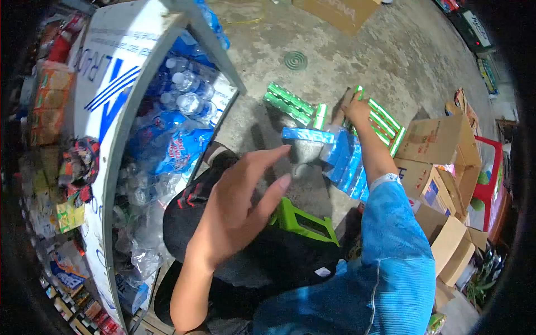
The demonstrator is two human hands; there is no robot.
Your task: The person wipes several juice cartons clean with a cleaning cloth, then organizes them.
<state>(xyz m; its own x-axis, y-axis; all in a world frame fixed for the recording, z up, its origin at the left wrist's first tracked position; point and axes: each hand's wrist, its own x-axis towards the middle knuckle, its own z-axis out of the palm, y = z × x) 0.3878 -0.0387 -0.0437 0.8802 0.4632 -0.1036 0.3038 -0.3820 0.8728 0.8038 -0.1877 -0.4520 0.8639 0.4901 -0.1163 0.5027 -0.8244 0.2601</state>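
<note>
My left hand hangs over my lap, thumb and fingers apart, holding nothing. Its fingertips point toward a slim blue box. My right hand reaches out to the floor, fingers closed around a small green-and-white box, which they partly hide. Just right of that hand lies a row of green-and-white boxes. Nearer to me, a stack of blue boxes sits beside my right forearm. Further left are another group of green boxes and a single upright-looking green box.
On the left, a white-sided case holds clear plastic bottles and blue packaging. A green plastic stool shows by my legs. Open cardboard boxes and a red plastic frame stand right. A green coil lies on the concrete.
</note>
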